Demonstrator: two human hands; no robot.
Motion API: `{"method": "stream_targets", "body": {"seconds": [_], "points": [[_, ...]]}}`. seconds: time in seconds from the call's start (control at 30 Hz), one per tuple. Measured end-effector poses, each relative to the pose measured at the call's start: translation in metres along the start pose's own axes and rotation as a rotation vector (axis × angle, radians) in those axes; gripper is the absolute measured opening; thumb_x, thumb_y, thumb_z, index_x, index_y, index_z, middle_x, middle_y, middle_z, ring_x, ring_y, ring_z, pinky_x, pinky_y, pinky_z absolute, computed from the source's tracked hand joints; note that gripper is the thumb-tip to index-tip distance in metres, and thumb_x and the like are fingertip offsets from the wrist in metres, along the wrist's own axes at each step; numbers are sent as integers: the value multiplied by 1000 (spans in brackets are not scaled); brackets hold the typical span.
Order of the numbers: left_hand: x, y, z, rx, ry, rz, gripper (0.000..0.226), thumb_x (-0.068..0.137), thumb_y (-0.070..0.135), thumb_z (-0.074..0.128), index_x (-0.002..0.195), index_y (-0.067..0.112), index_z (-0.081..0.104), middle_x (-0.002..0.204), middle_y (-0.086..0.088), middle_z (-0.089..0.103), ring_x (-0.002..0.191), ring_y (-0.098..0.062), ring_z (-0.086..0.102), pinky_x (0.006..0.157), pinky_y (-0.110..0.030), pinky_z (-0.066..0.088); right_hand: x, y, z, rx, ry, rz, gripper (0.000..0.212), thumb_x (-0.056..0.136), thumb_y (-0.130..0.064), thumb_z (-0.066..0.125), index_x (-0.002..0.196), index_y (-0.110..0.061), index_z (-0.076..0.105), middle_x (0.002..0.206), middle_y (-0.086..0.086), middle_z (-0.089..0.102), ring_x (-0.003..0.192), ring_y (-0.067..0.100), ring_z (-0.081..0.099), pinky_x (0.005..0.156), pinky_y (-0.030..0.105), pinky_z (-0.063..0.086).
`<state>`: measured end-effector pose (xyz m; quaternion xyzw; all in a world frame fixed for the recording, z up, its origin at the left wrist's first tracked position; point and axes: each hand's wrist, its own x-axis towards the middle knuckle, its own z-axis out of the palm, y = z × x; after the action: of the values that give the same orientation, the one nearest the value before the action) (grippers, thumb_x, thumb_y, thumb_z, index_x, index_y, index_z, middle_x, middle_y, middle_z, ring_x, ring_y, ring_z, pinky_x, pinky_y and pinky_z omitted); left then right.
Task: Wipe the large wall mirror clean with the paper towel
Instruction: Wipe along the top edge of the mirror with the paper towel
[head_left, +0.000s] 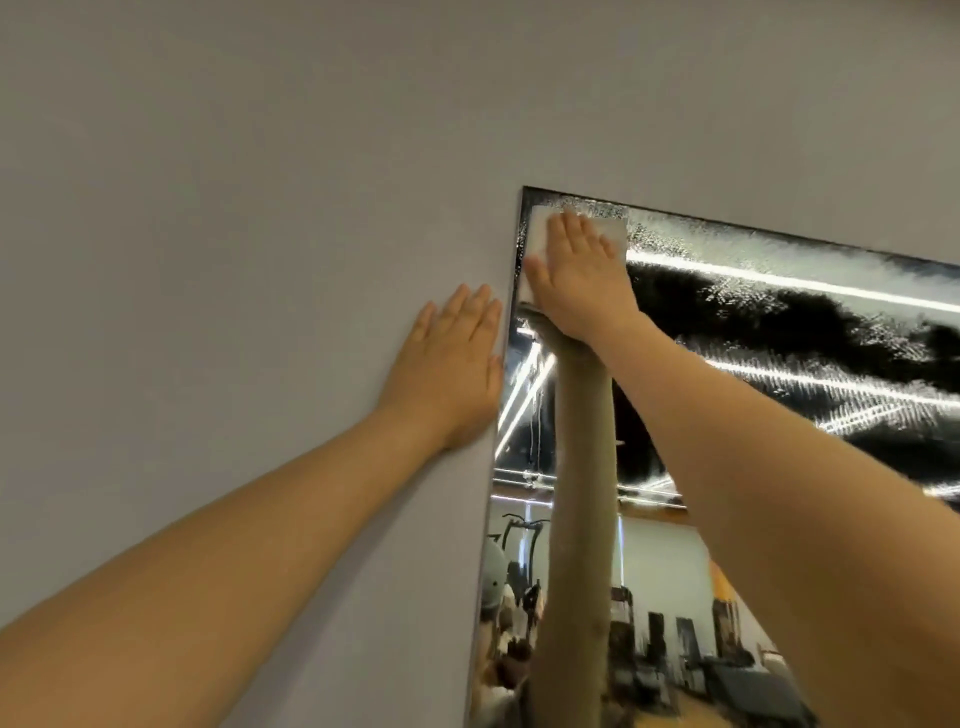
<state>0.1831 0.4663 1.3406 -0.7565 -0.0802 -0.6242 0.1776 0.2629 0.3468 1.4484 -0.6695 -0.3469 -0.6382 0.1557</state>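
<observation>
The left hand (451, 370) is lying flat on the grey wall (234, 208) with its fingers straight and close together, holding nothing, its thumb side just touching the mirror's left edge — most likely bracing the person while the other arm is reaching high. Just to the right of it and higher up, the right hand (574, 275) is pressing the white paper towel (540, 228) flat against the large wall mirror (779, 338), fingers straight and slightly spread, the towel sitting right in the top left corner of the glass. An open palm is spreading pressure across the sheet, which suits wiping. Right of that hand, a band of speckled spray droplets (727, 291) is running along the upper glass, apparently not yet wiped. The palm is covering most of the towel, so how it is folded cannot be told; the mirror is running out of view to the right and below, and the reflected room is blurred.
</observation>
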Motion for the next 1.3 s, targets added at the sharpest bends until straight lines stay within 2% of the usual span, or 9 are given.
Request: {"method": "stream_targets", "body": {"seconds": [0.17, 0.33, 0.47, 0.63, 0.77, 0.9, 1.03, 1.17, 1.3], "points": [[-2, -1, 0, 6, -9, 0, 58, 104, 30, 20, 155, 13, -1, 163, -2, -8, 149, -15, -11, 117, -33, -11, 29, -9, -6, 31, 10, 52, 62, 105, -40, 19, 155, -6, 5, 163, 11, -2, 150, 24, -1, 119, 38, 1], [-4, -2, 3, -11, 7, -7, 58, 104, 31, 19, 155, 14, -3, 163, -1, -9, 148, -13, -12, 116, -30, -14, 24, -13, -5, 118, 110, -47, 52, 106, -31, 27, 151, -5, 27, 161, 11, 16, 147, 24, 18, 116, 32, 13], [-5, -3, -2, -31, -8, 8, 58, 104, 31, 20, 155, 15, -3, 163, 0, -10, 148, -13, -13, 116, -30, -13, 23, 10, -5, 61, 39, -114, 53, 106, -31, 27, 154, -10, 18, 162, 7, 11, 149, 19, 9, 118, 33, 6], [-7, -4, -1, -44, -9, 16, 60, 103, 30, 22, 155, 15, -2, 163, -1, -8, 149, -14, -11, 115, -29, -14, 7, 59, -15, 28, 12, 26, 53, 107, -30, 22, 155, -10, 14, 163, 7, 7, 150, 19, 7, 118, 34, 4], [-7, -2, 0, -49, -12, 8, 60, 103, 29, 22, 155, 14, -4, 163, -2, -9, 149, -14, -12, 117, -32, -12, 19, 37, -11, 19, 30, 106, 54, 106, -31, 19, 155, -8, 12, 163, 9, 6, 150, 21, 7, 119, 41, 8], [-5, -3, 0, -31, -6, 14, 59, 104, 30, 21, 155, 15, -4, 163, -1, -10, 148, -14, -13, 116, -31, -13, 32, 3, -2, 31, 26, 11, 54, 106, -29, 20, 155, -7, 10, 163, 9, 4, 150, 22, 4, 119, 42, 7], [-5, -4, 0, -27, -25, 10, 59, 104, 31, 20, 155, 15, -4, 163, 0, -11, 148, -13, -13, 118, -31, -12, 22, 19, 0, 43, 38, -57, 53, 106, -31, 21, 155, -12, 12, 163, 5, 6, 150, 19, 5, 119, 38, 5], [-6, -4, 0, -29, -13, 14, 59, 104, 31, 21, 155, 15, -3, 163, -1, -9, 149, -14, -12, 116, -30, -12, 10, 52, -8, 40, 51, 53, 52, 106, -30, 20, 155, -11, 13, 163, 6, 7, 150, 18, 7, 120, 38, 6], [-6, -3, 1, -32, -9, 10, 60, 103, 30, 21, 155, 15, -4, 163, -1, -9, 149, -14, -12, 117, -32, -12, 16, 36, -5, 28, 61, 180, 54, 106, -30, 18, 155, -9, 11, 163, 7, 7, 149, 21, 8, 119, 44, 10]]}}
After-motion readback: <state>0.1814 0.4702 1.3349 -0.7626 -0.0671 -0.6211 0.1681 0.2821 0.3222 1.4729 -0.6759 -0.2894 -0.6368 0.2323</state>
